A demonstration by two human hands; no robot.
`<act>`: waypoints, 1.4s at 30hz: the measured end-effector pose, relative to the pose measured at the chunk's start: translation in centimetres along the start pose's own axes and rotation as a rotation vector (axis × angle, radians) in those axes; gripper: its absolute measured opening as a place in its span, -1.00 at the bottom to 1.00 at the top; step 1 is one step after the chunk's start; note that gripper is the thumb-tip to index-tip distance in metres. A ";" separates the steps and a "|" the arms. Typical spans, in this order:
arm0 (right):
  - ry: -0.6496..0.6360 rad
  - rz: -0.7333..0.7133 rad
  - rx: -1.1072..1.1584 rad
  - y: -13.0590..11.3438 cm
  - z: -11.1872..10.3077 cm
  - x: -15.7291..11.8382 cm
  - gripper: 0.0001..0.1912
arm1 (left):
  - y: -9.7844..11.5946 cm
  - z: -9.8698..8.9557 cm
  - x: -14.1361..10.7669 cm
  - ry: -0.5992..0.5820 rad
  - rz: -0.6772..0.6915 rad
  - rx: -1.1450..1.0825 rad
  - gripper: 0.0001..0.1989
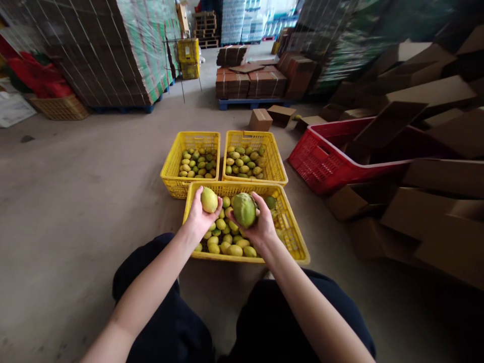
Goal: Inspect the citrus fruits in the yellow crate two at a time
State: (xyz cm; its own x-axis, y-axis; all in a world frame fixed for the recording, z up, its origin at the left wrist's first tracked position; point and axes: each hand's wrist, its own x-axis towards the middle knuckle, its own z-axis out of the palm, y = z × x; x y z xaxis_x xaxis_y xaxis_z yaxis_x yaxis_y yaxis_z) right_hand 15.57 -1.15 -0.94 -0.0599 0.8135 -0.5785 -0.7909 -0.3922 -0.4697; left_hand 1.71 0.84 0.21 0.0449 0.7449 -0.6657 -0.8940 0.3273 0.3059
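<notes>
My left hand [200,214] grips a smooth yellow-green fruit [209,200], perhaps a lemon or guava; its exact kind I cannot tell. In my right hand [260,227] is a larger, darker green fruit [244,209] with a bumpy, ridged skin. Both hands are raised over the near yellow crate [297,232], which holds many loose yellow and green fruits [234,250]. Beyond it stand two more yellow crates, the left one [170,174] and the right one [280,169], each with similar fruits on its bottom. My hands hide part of the near crate's contents.
A red crate [321,171] with cardboard in it stands at the right, among piled open cartons [423,217]. A small closed box [260,120] lies behind the yellow crates. Farther back are a blue pallet with bundled cardboard [264,83] and wrapped stacks [151,45].
</notes>
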 end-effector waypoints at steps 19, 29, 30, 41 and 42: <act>-0.047 0.026 -0.036 0.0 0.0 -0.2 -0.73 | -0.1 -0.4 0.1 0.012 -0.016 0.136 -0.74; -0.181 -0.251 -0.185 0.4 -0.2 -0.1 -0.60 | -0.8 0.1 -0.9 -0.233 0.247 0.386 -0.68; -0.189 -0.334 -0.220 0.5 -0.2 -0.1 -0.60 | -1.1 0.1 -1.0 -0.276 0.335 0.439 -0.64; -0.130 -0.948 -0.447 2.2 -1.2 -1.5 -0.74 | -4.0 -1.9 -1.0 -0.527 0.756 0.594 -0.64; -0.134 -0.911 -0.428 2.3 -1.4 -1.7 -0.77 | -4.0 -2.0 -1.2 -0.526 0.706 0.555 -0.66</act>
State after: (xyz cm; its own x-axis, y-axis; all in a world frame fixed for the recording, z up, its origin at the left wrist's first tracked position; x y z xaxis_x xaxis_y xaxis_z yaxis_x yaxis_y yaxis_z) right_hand 14.70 -4.03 -1.97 0.3687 0.9108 0.1856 -0.2871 0.3015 -0.9092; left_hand 4.36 -2.49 -1.56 -0.1011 0.9867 0.1271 -0.4674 -0.1599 0.8695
